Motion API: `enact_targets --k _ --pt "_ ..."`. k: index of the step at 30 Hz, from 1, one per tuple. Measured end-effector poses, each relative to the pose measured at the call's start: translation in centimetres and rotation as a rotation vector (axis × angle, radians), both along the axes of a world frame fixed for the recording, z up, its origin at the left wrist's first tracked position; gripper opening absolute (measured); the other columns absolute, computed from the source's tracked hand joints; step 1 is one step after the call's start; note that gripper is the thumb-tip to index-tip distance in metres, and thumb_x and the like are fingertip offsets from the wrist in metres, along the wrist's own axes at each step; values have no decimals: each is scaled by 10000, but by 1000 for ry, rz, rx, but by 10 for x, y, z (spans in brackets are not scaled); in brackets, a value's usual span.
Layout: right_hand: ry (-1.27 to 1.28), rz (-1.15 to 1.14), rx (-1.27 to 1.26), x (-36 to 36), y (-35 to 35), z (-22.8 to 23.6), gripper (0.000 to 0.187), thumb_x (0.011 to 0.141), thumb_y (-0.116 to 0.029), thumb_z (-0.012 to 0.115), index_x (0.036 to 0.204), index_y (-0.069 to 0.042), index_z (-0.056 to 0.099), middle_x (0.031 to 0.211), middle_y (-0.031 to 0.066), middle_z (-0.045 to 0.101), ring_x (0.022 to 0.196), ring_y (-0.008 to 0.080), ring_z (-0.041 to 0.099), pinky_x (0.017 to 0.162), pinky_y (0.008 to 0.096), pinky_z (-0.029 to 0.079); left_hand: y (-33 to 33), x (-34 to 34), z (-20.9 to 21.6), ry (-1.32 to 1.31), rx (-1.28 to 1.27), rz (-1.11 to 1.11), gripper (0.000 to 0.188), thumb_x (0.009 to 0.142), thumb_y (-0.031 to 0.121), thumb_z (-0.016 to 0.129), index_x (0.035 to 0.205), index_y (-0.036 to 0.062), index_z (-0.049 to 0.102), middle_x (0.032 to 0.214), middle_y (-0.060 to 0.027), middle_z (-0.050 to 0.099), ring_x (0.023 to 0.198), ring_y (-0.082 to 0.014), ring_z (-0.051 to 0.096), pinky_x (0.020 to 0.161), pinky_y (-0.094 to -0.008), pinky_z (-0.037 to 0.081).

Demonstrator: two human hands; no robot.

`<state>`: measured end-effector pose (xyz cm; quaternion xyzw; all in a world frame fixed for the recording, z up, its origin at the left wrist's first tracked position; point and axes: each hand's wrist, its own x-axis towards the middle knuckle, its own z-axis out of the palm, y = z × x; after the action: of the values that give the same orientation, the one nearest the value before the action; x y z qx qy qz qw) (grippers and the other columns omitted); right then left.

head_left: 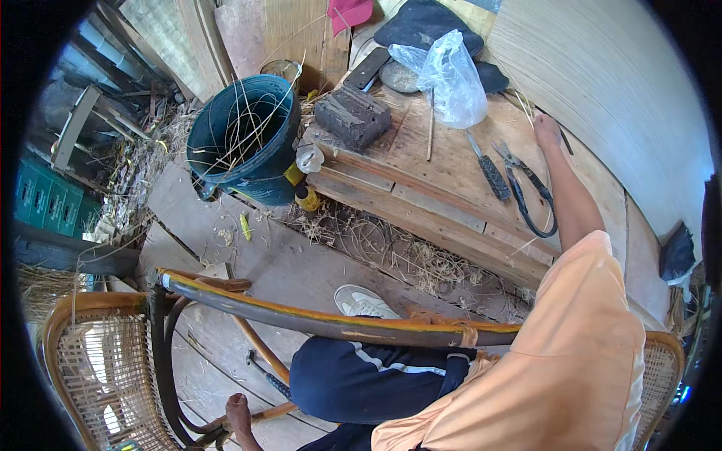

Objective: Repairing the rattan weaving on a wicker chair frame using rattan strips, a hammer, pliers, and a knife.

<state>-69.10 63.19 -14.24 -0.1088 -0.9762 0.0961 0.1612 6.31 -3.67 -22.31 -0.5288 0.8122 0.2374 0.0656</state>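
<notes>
My right hand (547,131) is stretched far over the wooden platform. Its fingers are closed where pale thin cane strips (524,107) run into it. Nearer me on the boards lie pliers with long dark handles (535,188) and a dark-handled awl (490,171). My left hand (238,412) hangs low beside the chair frame, fingers curled; whatever they may hold is hidden. A rattan chair frame lies across my lap, its curved dark rail (338,322) edged in yellow-orange. Woven cane (105,368) fills its left end.
A blue-green bucket (280,177) with loose cane strips stands left of the platform (444,180). On the platform are a dark block (353,116), a clear plastic bag (460,90), a thin stick (431,131) and a round stone (399,76). Cane scraps (421,263) litter the floor.
</notes>
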Motion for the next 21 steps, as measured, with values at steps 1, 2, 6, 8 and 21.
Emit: enact_targets --k 1,2,6,8,21 --pt "-3 -2 -2 -6 2 -4 317 851 -220 443 879 11 657 947 252 628 893 394 618 796 477 470 -3 2 -1 -9 66 3 301 801 211 600 952 -43 653 911 -220 663 861 -344 635 775 -406 486" --pt "-81 -19 52 -14 4 -5 320 862 -224 443 895 11 657 971 253 623 894 395 618 795 474 471 -7 2 -4 -12 66 0 301 801 211 600 952 -43 653 911 -220 663 861 -344 635 775 -406 486" --pt "-155 54 50 -42 54 -4 297 884 -231 472 892 10 645 869 210 647 727 341 644 605 439 499 0 -15 -1 3 27 -28 295 819 202 596 975 -44 646 907 -209 663 860 -327 634 784 -390 486" --pt "-55 -49 -436 -13 9 11 257 874 -215 493 858 4 625 781 161 619 643 281 614 504 392 460 0 -14 15 55 22 -7 289 834 187 592 997 -46 636 924 -202 661 864 -311 632 784 -378 484" --pt "218 51 -1172 133 -58 128 184 826 -153 497 652 -103 468 523 16 419 397 123 414 328 271 283 10 -59 40 388 -22 15 249 862 176 555 979 -31 631 861 -139 653 799 -212 609 733 -324 472"
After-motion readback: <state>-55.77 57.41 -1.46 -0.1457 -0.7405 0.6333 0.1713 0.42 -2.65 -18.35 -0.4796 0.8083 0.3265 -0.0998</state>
